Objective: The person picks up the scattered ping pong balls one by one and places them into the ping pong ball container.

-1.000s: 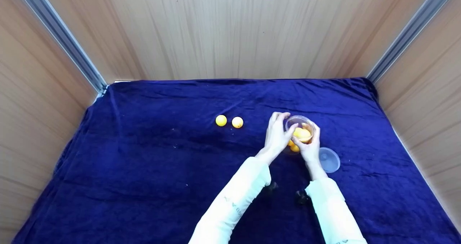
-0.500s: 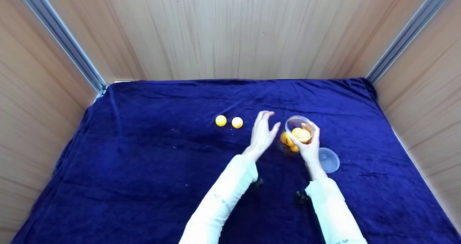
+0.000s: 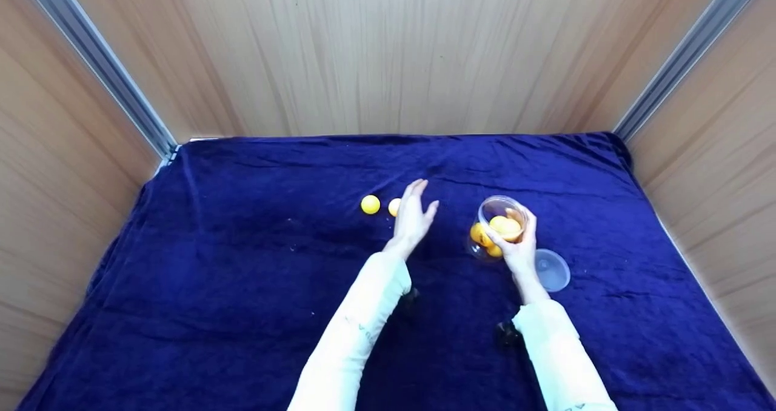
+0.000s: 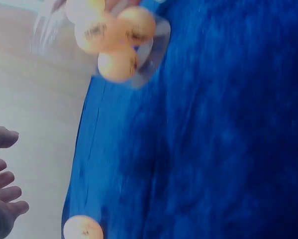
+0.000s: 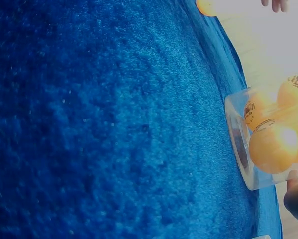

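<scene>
Head: right hand grips jar; left hand, fingers apart, perhaps above 1 ball.

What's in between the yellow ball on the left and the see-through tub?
The head view shows a paler ball, partly hidden by the left hand, then that hand, then just blue cloth up to the tub.

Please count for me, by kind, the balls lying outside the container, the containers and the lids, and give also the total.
Small round balls on the blue velvet cloth, one yellow ball and one pale orange ball: 2
Clear round plastic container: 1
Translucent round plastic lid: 1
Total: 4
</scene>
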Demonstrator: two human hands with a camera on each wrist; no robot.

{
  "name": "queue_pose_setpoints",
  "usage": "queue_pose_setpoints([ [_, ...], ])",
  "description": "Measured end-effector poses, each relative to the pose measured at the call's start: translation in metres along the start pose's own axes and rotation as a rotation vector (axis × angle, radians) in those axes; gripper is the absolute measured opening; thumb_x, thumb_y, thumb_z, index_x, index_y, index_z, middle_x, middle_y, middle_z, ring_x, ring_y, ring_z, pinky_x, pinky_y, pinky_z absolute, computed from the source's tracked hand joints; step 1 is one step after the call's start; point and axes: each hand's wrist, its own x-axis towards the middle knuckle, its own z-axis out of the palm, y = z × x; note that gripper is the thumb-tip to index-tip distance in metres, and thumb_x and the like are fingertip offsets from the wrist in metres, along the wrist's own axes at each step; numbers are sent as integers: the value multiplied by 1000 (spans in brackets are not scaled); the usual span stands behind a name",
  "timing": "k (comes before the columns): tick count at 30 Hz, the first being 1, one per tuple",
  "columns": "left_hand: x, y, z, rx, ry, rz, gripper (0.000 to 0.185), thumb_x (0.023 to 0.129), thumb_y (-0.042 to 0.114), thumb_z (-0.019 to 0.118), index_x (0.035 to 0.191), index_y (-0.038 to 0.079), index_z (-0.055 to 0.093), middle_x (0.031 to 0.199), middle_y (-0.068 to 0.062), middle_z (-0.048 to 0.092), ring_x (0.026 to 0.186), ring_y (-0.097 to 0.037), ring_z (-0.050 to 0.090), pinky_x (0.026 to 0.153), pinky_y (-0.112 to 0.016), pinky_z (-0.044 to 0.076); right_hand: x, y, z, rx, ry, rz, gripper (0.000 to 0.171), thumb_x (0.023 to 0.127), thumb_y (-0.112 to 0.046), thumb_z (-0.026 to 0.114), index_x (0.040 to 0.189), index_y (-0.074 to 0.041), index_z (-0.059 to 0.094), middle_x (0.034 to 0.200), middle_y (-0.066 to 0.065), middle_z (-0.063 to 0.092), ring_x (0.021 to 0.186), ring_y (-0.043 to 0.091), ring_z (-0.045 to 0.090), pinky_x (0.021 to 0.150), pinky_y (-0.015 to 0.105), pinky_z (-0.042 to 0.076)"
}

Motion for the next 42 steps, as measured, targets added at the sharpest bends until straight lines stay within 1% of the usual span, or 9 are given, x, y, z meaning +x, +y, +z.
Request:
queue_pose_setpoints([
  [7,6,-15,-9,52,-12,-49,46,81,15,62,123,0,50,128,-11,45,118,-21,42,98,-29,31,3,17,-5,3,5,-13,68,63,18,66,121,11,31,116,34,41,110,37,37,88,19,33],
  [15,7,-33,-7,76,-33,-100,49,81,13,63,125,0,47,129,-13,43,116,-24,43,97,-30,32,4,23,-6,44,23,-42,67,61,12,71,119,3,38,112,28,45,107,36,39,87,22,35],
  [20,3,-41,-5,91,-36,-121,49,80,12,64,125,0,48,128,-15,44,119,-24,40,97,-31,32,4,22,-6,-1,7,-53,67,63,13,70,120,8,35,113,31,44,108,35,39,89,22,33],
  [24,1,-46,-3,99,-53,-155,50,80,11,64,125,1,48,129,-15,43,119,-25,40,95,-34,34,4,21,-6,-11,-3,-57,68,63,18,66,121,12,31,114,35,41,109,39,37,89,21,32],
  [31,-1,-54,0,149,-89,-185,50,80,11,63,127,3,47,131,-16,40,120,-27,38,95,-36,34,0,-2,2,5,0,-29,67,62,20,63,119,18,27,114,41,36,108,47,32,88,20,32],
  [35,-2,-59,1,177,-94,-195,48,80,10,63,126,5,48,132,-15,40,119,-26,40,94,-36,36,0,-2,4,16,9,-12,67,63,20,63,120,17,27,115,40,37,108,46,33,88,21,33],
  [37,-3,-61,2,185,-83,-192,47,79,8,63,124,5,50,130,-14,42,117,-26,42,92,-37,38,0,-2,4,20,8,-12,68,62,20,63,120,17,27,114,40,36,108,45,32,88,21,33],
  [40,-3,-62,3,177,-67,-186,44,79,4,63,121,5,52,127,-13,45,113,-26,46,90,-36,40,0,-2,3,17,5,-19,68,62,20,63,120,17,27,114,41,36,107,44,33,87,21,34],
  [42,-4,-63,3,166,-59,-181,42,78,2,62,119,4,53,124,-12,47,111,-26,48,88,-36,41,0,-3,3,9,6,-16,68,62,19,64,120,17,28,114,41,36,107,40,35,87,20,34],
])
